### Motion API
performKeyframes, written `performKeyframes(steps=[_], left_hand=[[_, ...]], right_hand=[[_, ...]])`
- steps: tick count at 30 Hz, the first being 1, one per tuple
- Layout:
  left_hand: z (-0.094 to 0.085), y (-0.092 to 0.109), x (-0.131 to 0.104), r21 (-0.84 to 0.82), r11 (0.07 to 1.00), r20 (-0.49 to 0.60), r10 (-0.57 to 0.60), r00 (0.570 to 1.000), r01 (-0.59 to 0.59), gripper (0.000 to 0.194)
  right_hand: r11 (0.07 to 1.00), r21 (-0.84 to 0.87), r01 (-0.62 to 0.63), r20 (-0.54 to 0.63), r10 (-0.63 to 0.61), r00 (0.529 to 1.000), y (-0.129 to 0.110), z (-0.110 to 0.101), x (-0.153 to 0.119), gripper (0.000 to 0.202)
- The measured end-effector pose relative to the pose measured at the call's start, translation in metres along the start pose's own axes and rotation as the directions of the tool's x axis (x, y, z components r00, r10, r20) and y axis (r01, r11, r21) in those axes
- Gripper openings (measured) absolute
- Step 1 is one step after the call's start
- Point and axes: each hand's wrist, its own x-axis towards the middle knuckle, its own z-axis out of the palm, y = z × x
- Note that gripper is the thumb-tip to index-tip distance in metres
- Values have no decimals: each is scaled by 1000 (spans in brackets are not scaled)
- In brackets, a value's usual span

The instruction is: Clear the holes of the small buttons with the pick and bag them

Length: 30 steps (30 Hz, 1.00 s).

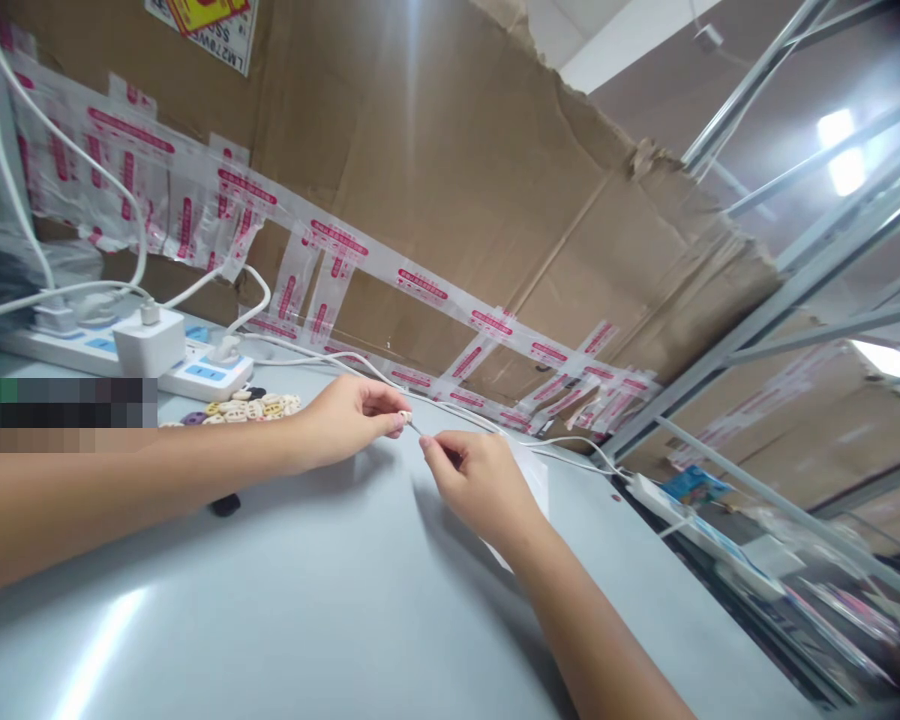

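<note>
Near the middle of the head view, my left hand (356,415) pinches a small whitish piece (405,417) between thumb and fingertips. Just right of it, my right hand (476,475) is closed on a thin dark stick-like thing (416,428), whose far end meets or nearly meets the whitish piece. What exactly these two small things are is too small to tell. Both hands are held above the grey table (330,600). Behind my left wrist lies a pile of small cream, yellow and purple pieces (259,405).
A white power strip (210,372) with plugs and a white adapter (150,340) sits at the back left. White cables run along the taped cardboard (450,180). A small black object (225,505) lies below my left forearm. Metal shelving (690,380) stands right.
</note>
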Motion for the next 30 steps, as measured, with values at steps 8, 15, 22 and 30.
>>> performKeyframes(steps=[8, 15, 22, 30], left_hand=[[-3, 2, -1, 116, 991, 57, 55, 997, -61, 16], [4, -3, -6, 201, 978, -43, 66, 997, -56, 17], [4, -4, -5, 224, 971, -60, 94, 994, -78, 17], [0, -6, -1, 43, 999, -43, -3, 999, 5, 19]], right_hand=[[991, -121, 51, -5, -52, 999, -3, -4, -1, 41], [951, -307, 25, -46, -41, 998, -11, 10, -7, 36], [939, -345, -7, -72, -19, 997, -13, 11, -7, 36], [991, -131, -30, -63, 21, 998, -5, -2, -1, 42]])
